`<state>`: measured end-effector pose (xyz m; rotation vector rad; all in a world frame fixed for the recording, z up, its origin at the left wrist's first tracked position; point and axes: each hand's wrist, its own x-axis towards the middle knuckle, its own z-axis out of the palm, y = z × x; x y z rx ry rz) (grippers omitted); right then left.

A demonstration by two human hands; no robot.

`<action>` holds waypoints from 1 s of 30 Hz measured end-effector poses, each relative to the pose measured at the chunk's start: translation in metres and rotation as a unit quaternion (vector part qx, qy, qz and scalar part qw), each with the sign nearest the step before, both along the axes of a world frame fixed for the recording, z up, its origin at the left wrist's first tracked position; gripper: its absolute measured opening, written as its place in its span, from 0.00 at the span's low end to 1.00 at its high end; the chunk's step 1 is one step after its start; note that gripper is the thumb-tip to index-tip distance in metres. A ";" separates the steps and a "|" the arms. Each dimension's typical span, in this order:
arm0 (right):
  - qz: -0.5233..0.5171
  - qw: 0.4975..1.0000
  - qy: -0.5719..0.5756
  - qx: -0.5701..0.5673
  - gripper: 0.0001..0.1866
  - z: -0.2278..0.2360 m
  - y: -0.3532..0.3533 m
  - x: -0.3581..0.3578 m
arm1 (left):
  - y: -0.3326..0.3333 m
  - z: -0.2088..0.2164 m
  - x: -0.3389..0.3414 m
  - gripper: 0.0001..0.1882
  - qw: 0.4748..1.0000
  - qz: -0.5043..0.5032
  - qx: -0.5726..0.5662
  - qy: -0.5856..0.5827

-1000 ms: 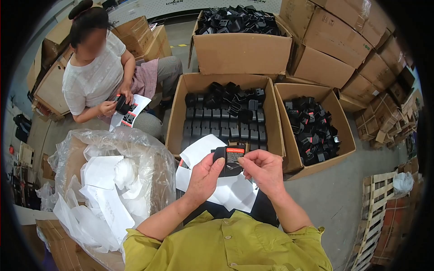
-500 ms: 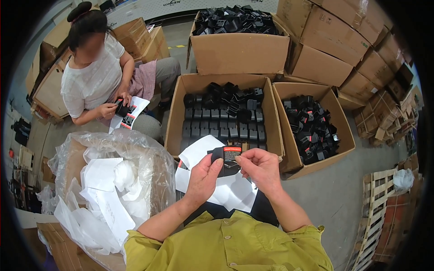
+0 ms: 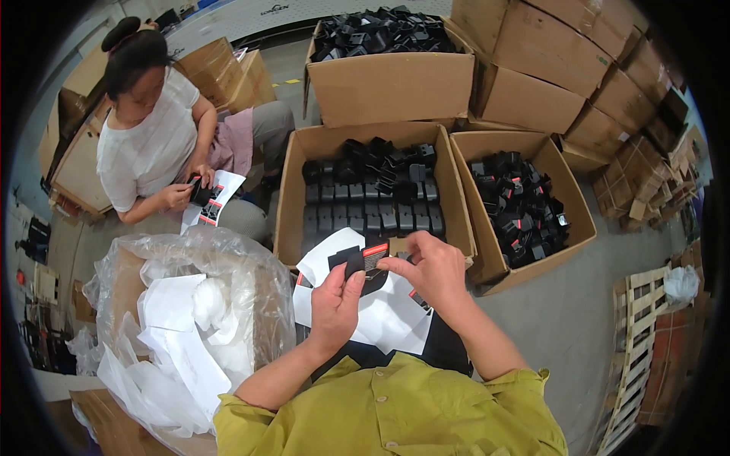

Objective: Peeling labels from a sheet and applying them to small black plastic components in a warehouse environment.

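My left hand [image 3: 333, 305] grips a black plastic part [image 3: 353, 263], its thumb pressed along the near side. On the part's right face sits a label [image 3: 374, 255] with a red band over black. My right hand [image 3: 430, 272] has its thumb at the label's right edge, with the index finger bent above and the other fingertips hidden. White backing sheets [image 3: 389, 325], some with red and black labels at their edges, lie under my hands on my lap.
Ahead stands a carton [image 3: 465, 228] with rows of black parts. Another carton [image 3: 574, 235] of loose labelled parts is at its right, a third [image 3: 388, 87] behind. A plastic-lined box [image 3: 266, 292] holds waste paper at left. A co-worker [image 3: 144, 144] sits far left, handling a similar part.
The black part has turned and tilted in my left hand and shifted slightly left. My right hand has changed from a fingertip pinch at the label to a thumb against its edge. The view has shifted slightly.
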<state>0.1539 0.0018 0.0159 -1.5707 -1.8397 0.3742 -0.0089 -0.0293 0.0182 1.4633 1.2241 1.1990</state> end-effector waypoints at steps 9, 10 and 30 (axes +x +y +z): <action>0.160 0.893 0.360 -0.217 0.17 -0.029 -0.002 0.006 | 0.008 -0.011 0.002 0.13 0.979 -0.097 -0.132 -0.121; 0.135 0.865 0.403 -0.268 0.16 -0.031 0.000 0.009 | 0.009 -0.012 0.005 0.13 0.972 -0.103 -0.160 -0.139; -0.034 0.955 0.251 -0.153 0.22 -0.112 0.062 0.141 | 0.058 -0.072 -0.046 0.34 0.924 0.045 -0.104 0.366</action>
